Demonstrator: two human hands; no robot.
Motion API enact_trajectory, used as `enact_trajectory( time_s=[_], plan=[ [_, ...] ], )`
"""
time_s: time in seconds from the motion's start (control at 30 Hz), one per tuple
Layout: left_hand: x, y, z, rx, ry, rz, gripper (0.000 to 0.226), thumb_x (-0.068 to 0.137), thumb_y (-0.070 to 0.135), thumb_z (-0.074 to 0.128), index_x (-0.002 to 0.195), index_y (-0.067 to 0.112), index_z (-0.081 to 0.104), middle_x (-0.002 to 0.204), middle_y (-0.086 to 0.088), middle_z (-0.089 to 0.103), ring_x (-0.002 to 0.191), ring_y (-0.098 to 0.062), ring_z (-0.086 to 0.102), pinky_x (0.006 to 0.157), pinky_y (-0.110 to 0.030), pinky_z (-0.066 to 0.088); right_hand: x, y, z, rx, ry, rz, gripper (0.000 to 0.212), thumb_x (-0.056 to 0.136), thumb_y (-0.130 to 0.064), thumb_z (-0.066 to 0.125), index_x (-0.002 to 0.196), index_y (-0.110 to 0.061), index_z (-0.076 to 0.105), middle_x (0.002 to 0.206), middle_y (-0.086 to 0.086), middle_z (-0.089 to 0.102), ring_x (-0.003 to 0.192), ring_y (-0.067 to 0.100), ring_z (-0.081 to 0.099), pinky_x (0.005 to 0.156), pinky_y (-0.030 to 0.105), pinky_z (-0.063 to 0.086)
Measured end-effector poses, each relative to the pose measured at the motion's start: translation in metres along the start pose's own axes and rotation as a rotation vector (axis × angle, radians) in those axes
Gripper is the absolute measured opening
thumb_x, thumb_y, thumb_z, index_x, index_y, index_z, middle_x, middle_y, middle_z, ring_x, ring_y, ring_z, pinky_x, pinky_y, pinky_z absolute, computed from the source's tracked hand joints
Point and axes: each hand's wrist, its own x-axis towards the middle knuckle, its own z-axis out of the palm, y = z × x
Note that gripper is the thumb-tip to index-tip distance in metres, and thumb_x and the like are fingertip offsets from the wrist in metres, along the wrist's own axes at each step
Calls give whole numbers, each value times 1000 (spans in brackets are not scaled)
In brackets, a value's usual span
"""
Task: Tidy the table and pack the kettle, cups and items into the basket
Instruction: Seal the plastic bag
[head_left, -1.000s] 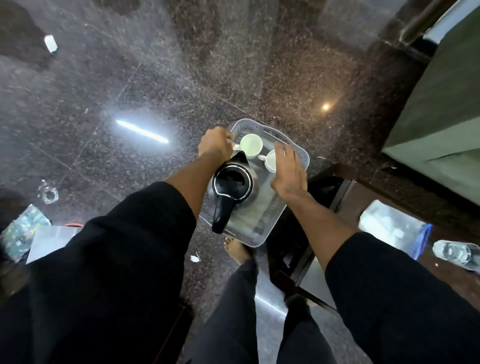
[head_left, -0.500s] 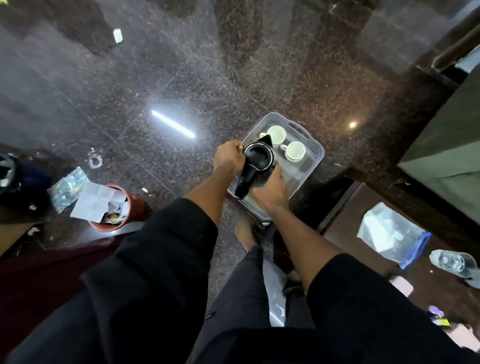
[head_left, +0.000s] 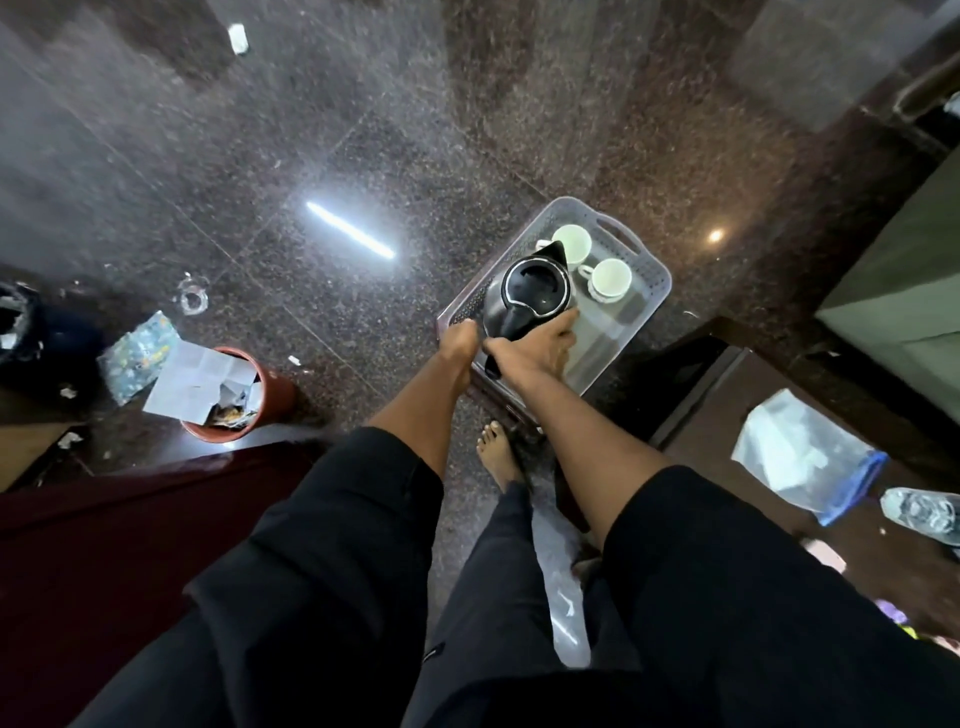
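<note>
While left hand grips basket, right hand touches kettle

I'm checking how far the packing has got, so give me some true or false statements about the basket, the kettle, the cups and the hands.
1. The kettle stands inside the basket. True.
2. Three cups are in the basket. False: two white cups show.
3. The cups lie beyond the kettle, at the basket's far end. True.
4. The right hand rests on a cup. False: it is at the kettle's handle side.
5. The left hand is at the basket's near left edge. True.
6. The red bin sits inside the basket. False: it stands on the floor, full of paper.
</note>
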Motion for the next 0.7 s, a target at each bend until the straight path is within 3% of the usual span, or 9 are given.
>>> enact_trajectory(
  time_s=[0.03, 0.1, 0.13, 0.2, 0.27, 0.33, 0.43, 0.57, 0.7],
  plan=[
    [2, -3, 2, -22, -14, -14, 25, 105, 5, 38, 103, 0, 62, 92, -14, 61, 76, -25, 61, 62, -34, 54, 2, 0, -1, 26, -9, 0, 134, 64, -34, 85, 160, -18, -8, 158, 19, 24, 132, 42, 48, 102, 44, 46],
    [5, -5, 5, -60, -57, -44, 30, 106, 8, 34, 110, -1, 62, 94, -13, 62, 84, -27, 61, 80, -40, 56, 5, 4, -6, 21, -10, -22, 130, 66, -28, 81, 161, -20, -7, 161, 15, 25, 130, 41, 53, 102, 42, 46],
    [8, -6, 5, -77, -71, -62, 31, 106, 8, 32, 105, -1, 62, 91, -12, 63, 86, -27, 61, 84, -41, 56, 6, 8, -9, -5, -4, -47, 126, 66, -26, 79, 161, -21, -4, 161, 14, 27, 128, 40, 55, 102, 42, 47],
    [12, -6, 5, -106, -79, -93, 38, 108, 11, 29, 82, 4, 57, 74, -9, 62, 71, -24, 62, 73, -33, 56, 8, 18, -17, -65, 0, -107, 119, 67, -24, 73, 161, -24, 0, 158, 13, 34, 125, 41, 57, 103, 43, 47],
    [10, -4, 3, -149, -95, -125, 45, 111, 16, 24, 77, 7, 53, 63, -8, 62, 59, -21, 63, 68, -28, 58, 10, 29, -25, -129, -5, -182, 113, 68, -22, 68, 160, -29, 3, 156, 10, 37, 127, 39, 56, 104, 44, 48],
    [8, -1, 1, -189, -113, -111, 50, 112, 23, 19, 89, 2, 58, 77, -14, 67, 79, -26, 68, 91, -36, 57, 13, 37, -31, -162, -32, -255, 110, 68, -21, 65, 158, -36, 5, 157, 4, 39, 130, 36, 53, 101, 43, 47],
    [4, 3, -1, -232, -130, -125, 63, 112, 36, 16, 133, -5, 59, 129, -23, 66, 126, -34, 61, 113, -47, 48, 18, 38, -40, -216, -108, -342, 111, 67, -23, 64, 157, -44, 3, 160, -3, 37, 135, 33, 51, 104, 44, 46],
    [1, 5, -1, -239, -77, -115, 70, 111, 48, 13, 144, 1, 52, 143, -16, 59, 134, -32, 56, 116, -48, 44, 29, 24, -49, -319, -206, -449, 110, 68, -19, 62, 155, -50, 2, 164, -13, 27, 138, 30, 49, 111, 47, 44],
    [6, 6, 1, -239, -60, -93, 68, 111, 47, 14, 144, 0, 50, 145, -17, 57, 134, -31, 56, 115, -47, 45, 40, 18, -55, -362, -227, -431, 109, 69, -17, 60, 154, -51, 2, 162, -12, 33, 137, 31, 50, 110, 48, 44]
  ],
)
